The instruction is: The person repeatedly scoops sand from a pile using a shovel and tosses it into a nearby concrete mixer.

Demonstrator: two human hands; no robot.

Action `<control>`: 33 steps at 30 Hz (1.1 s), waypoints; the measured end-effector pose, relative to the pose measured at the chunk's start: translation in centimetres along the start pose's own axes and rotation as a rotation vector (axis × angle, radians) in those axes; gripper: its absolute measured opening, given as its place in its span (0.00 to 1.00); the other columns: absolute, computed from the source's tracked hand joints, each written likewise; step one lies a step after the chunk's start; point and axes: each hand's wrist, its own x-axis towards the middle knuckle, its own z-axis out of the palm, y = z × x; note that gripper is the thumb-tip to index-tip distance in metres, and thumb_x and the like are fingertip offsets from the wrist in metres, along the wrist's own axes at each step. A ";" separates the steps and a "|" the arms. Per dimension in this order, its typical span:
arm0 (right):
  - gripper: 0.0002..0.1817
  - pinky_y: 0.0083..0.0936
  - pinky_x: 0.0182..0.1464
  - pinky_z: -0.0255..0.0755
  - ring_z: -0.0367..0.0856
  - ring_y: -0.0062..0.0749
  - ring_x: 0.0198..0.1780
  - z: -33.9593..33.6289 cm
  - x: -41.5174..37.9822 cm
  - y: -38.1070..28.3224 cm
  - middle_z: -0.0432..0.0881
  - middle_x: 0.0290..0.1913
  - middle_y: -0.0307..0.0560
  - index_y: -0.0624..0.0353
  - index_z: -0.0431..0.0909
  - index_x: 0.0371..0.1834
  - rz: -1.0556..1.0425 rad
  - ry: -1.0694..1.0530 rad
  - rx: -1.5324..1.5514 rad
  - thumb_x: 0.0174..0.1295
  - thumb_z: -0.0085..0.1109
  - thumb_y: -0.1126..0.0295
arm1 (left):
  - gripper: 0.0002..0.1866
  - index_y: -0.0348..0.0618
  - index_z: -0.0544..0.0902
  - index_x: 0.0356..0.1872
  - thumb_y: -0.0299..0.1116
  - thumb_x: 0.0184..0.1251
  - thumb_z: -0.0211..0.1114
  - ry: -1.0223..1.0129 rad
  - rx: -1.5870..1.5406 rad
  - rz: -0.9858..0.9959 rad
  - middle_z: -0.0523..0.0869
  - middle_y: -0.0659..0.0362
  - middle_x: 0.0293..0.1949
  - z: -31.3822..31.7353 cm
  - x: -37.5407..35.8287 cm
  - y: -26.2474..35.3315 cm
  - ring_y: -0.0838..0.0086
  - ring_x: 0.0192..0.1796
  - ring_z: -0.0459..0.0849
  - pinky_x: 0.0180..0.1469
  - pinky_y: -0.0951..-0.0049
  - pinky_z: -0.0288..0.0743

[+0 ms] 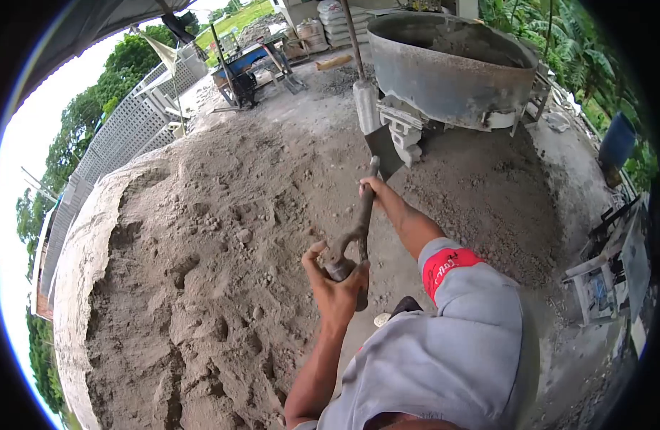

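A shovel [366, 215] with a worn shaft reaches forward from my body, its dark flat blade [387, 153] pointing at the mixer's base. My left hand [335, 290] is wrapped around the shovel's handle grip at the near end. Further along, my right hand [374, 188] grips the shaft just behind the blade. The blade looks bare and is close to some pale concrete blocks [401, 132]. To the left spreads a large heap of grey-brown sand [222, 251] with lumps and dents.
A big round metal mixing drum [452, 72] stands at the back right, with darker sand [480, 193] below it. A blue-topped machine [254, 61] and stacked sacks [344, 25] are at the back. Scrap metal [606, 279] and a blue barrel [616, 140] line the right side.
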 end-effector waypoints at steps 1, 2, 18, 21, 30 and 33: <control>0.07 0.36 0.28 0.70 0.70 0.39 0.21 -0.4 -1.4 5.0 0.71 0.20 0.51 0.64 0.65 0.27 0.096 -0.003 -0.079 0.54 0.48 0.70 | 0.36 0.45 0.54 0.57 0.16 0.47 0.63 0.108 0.007 -0.087 0.73 0.59 0.22 -2.2 -2.1 -1.5 0.76 0.18 0.74 0.20 0.76 0.69; 0.06 0.36 0.28 0.70 0.71 0.40 0.21 0.0 -3.3 9.5 0.70 0.20 0.51 0.64 0.65 0.27 0.263 0.104 -0.151 0.52 0.46 0.72 | 0.36 0.43 0.55 0.58 0.16 0.48 0.62 0.211 -0.036 -0.132 0.73 0.60 0.18 -4.4 -4.2 -2.5 0.77 0.18 0.73 0.21 0.78 0.68; 0.04 0.29 0.28 0.77 0.77 0.35 0.25 8.9 -34.2 56.4 0.74 0.26 0.49 0.63 0.70 0.27 1.495 -0.455 -1.323 0.56 0.52 0.74 | 0.15 0.44 0.70 0.39 0.19 0.50 0.61 2.037 -0.555 0.477 0.72 0.62 0.19 0.3 -32.7 -0.3 0.78 0.19 0.71 0.22 0.74 0.68; 0.05 0.29 0.25 0.75 0.76 0.33 0.25 12.1 -40.8 59.1 0.75 0.25 0.49 0.65 0.72 0.27 1.297 -0.923 -1.633 0.53 0.58 0.75 | 0.08 0.47 0.73 0.35 0.24 0.54 0.56 2.084 -0.977 0.931 0.69 0.65 0.18 1.2 -37.0 -4.9 0.79 0.18 0.67 0.23 0.73 0.66; 0.10 0.28 0.25 0.74 0.77 0.32 0.24 23.9 -55.6 71.6 0.74 0.22 0.44 0.64 0.70 0.27 1.189 -1.321 -1.254 0.50 0.63 0.74 | 0.06 0.52 0.74 0.30 0.29 0.49 0.54 2.106 -0.929 1.271 0.64 0.68 0.15 -15.1 -46.6 -5.7 0.81 0.16 0.63 0.22 0.76 0.62; 0.10 0.28 0.28 0.75 0.77 0.32 0.26 28.0 -57.6 75.9 0.75 0.24 0.45 0.63 0.69 0.29 1.435 -1.236 -0.998 0.52 0.62 0.72 | 0.10 0.51 0.71 0.34 0.26 0.48 0.55 2.110 -0.928 1.375 0.64 0.69 0.15 -29.8 -50.7 -6.5 0.81 0.16 0.63 0.22 0.75 0.63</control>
